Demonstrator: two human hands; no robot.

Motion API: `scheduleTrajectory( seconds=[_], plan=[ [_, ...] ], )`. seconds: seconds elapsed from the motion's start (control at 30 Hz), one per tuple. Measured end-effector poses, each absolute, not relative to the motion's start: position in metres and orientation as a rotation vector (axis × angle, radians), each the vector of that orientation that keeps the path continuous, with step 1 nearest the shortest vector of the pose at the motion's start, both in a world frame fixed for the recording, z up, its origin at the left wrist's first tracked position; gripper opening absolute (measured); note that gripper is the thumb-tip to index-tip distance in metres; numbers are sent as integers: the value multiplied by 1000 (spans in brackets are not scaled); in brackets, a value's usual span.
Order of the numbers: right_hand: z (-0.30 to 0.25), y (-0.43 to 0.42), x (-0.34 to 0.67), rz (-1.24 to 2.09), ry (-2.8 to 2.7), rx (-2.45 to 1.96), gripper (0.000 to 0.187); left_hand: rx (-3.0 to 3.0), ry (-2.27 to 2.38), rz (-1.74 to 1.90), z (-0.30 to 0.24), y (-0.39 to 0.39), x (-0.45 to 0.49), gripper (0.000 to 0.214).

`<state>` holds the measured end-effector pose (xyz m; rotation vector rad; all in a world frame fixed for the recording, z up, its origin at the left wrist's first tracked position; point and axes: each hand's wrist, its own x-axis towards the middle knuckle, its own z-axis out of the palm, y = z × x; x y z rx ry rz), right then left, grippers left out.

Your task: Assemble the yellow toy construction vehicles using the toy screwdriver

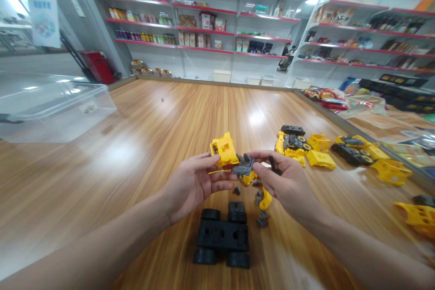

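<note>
My left hand [200, 179] grips a yellow toy truck cab [224, 149] between thumb and fingers, above the table. In my right hand [280, 176], thumb and fingers pinch a grey plastic toy part [244, 166] that meets the cab's lower right side; whether the two are joined I cannot tell. A short black rod, perhaps a tool handle [273, 165], sticks out of the same hand. Below the hands lies a black wheeled toy chassis [222, 234]. Small grey pieces [261, 219] and a curved yellow piece [265, 199] lie beside it, partly under my right hand.
More yellow and black toy vehicle parts [319, 159] lie to the right on the wooden table [152, 145]. A clear plastic bin [57, 113] stands at the left. A tiny dark piece [162, 99] lies far back. Packaged goods sit along the right edge; stocked shelves [204, 9] stand behind.
</note>
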<state>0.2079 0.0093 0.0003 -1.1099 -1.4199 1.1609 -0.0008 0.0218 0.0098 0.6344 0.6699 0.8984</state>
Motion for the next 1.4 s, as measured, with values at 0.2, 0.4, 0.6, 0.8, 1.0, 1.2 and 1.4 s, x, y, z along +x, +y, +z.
scheduleTrajectory(
  seconds=[0.2,0.4,0.6,0.8,1.0,1.2,1.4],
  plan=[
    [0,9,208,935,-1595,-1082,31,634,623,849,7,22,-2,30],
    [-2,11,205,958,-1595,-1105,30,789,563,810,2,21,-1,30],
    [-5,9,205,942,-1481,-1089,28,807,546,794,0,21,-1,30],
    [-3,8,206,936,-1532,-1100,29,889,557,783,-4,22,0,30],
    [2,11,206,1240,-1365,-1122,30,1293,686,871,-6,24,-3,33],
    [4,17,210,1198,-1225,-1078,31,1752,899,1009,-6,23,-5,26],
    [9,14,208,1363,-1234,-1088,23,2069,978,965,-9,20,-4,28]
  ],
)
